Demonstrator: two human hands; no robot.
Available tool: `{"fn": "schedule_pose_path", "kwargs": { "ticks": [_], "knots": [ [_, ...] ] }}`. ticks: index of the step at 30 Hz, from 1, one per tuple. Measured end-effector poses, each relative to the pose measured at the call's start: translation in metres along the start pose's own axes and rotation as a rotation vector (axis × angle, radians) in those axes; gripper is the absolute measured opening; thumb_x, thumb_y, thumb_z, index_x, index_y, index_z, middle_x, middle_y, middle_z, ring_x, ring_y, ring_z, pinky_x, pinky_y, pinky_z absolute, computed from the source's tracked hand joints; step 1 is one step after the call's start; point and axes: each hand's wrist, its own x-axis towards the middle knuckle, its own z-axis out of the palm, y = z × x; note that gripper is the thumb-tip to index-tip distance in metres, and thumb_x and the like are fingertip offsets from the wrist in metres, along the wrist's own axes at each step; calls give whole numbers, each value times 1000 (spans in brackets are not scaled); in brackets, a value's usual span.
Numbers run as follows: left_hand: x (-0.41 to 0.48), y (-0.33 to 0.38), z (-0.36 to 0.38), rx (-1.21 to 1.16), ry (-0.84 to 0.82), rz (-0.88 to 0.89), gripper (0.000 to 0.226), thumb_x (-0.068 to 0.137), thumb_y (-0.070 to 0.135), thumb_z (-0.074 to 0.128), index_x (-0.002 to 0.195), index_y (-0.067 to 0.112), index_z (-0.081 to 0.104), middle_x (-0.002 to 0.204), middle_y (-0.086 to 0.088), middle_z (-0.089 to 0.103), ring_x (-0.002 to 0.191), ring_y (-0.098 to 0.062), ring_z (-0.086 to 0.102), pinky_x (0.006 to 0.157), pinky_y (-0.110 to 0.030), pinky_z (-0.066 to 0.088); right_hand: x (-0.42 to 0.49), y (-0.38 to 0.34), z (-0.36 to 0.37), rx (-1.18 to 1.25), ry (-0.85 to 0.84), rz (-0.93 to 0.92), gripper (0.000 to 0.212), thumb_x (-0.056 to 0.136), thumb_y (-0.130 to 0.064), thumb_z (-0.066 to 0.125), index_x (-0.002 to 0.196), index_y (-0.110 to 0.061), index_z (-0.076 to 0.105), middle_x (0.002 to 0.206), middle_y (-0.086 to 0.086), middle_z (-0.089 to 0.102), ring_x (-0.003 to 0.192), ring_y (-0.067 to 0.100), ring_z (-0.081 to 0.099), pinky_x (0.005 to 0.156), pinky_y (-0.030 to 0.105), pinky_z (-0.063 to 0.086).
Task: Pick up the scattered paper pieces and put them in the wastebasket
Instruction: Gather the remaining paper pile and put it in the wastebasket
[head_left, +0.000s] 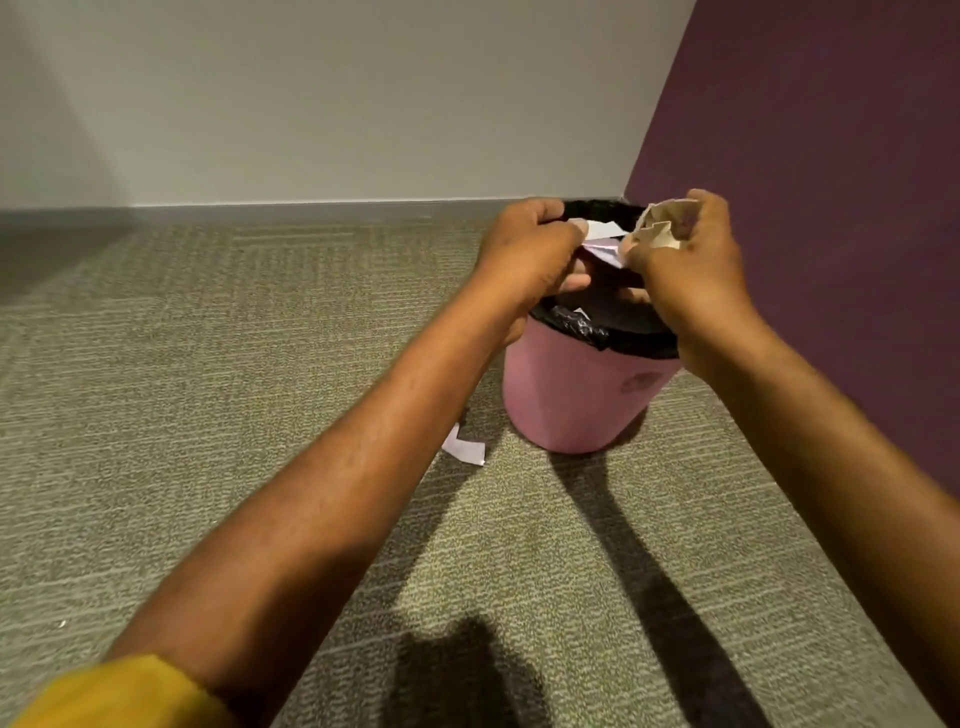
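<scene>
A pink wastebasket (576, 400) with a black liner stands on the carpet near the corner of the room. Both hands hover over its mouth. My left hand (524, 254) is closed on white paper pieces (602, 236) that stick out to the right. Beside it, my right hand (691, 265) grips a crumpled beige paper wad (662, 228) and touches the white pieces. A bit of paper shows inside the liner (581, 313). One white paper piece (465, 448) lies on the carpet left of the basket, partly hidden by my left forearm.
Grey-green carpet (208, 389) covers the floor. A white wall (311, 104) runs along the back and a purple wall (831, 156) stands close on the right, behind the basket. Shadows of my arms fall on the carpet in front.
</scene>
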Motion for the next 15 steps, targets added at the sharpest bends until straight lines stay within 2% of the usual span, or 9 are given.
{"fn": "schedule_pose_path", "kwargs": {
  "ticks": [2,4,8,11,12,15],
  "knots": [
    [1,1,-1,16,-8,12,38,105,13,64,142,7,61,110,-10,71,94,-24,77,81,-36,68,3,3,-2,-26,-2,13,65,99,-13,72,154,-31,42,130,-11,54,112,12,63,63,25,62],
    [2,1,-5,18,-12,26,37,105,14,64,141,7,62,116,-11,71,99,-26,78,81,-36,68,5,5,-3,-40,-2,24,71,101,-12,71,160,-30,36,133,-10,48,103,9,63,61,24,61],
    [3,2,-17,-30,-15,63,34,104,11,64,138,8,63,121,-12,71,96,-27,80,82,-39,68,2,6,-1,-102,56,-28,62,98,-18,72,153,-31,46,137,-8,50,122,21,63,85,38,65],
    [4,-3,-37,-125,28,97,27,102,6,63,129,9,63,118,-16,75,89,-28,82,80,-40,68,-7,1,2,-143,128,-149,52,94,-28,73,143,-32,56,140,-9,56,120,13,63,98,42,61],
    [4,-8,-46,-141,52,99,25,102,5,61,127,9,63,116,-17,76,87,-28,81,79,-39,67,-11,-1,4,-132,145,-199,48,94,-28,73,140,-32,59,138,-10,59,116,9,65,97,41,62],
    [8,-34,-80,-41,147,61,21,104,6,59,125,10,63,115,-17,75,86,-27,77,79,-38,67,-30,-8,13,-18,120,-347,36,98,-22,71,133,-25,64,126,-11,68,102,9,75,80,37,67]
  ]
}}
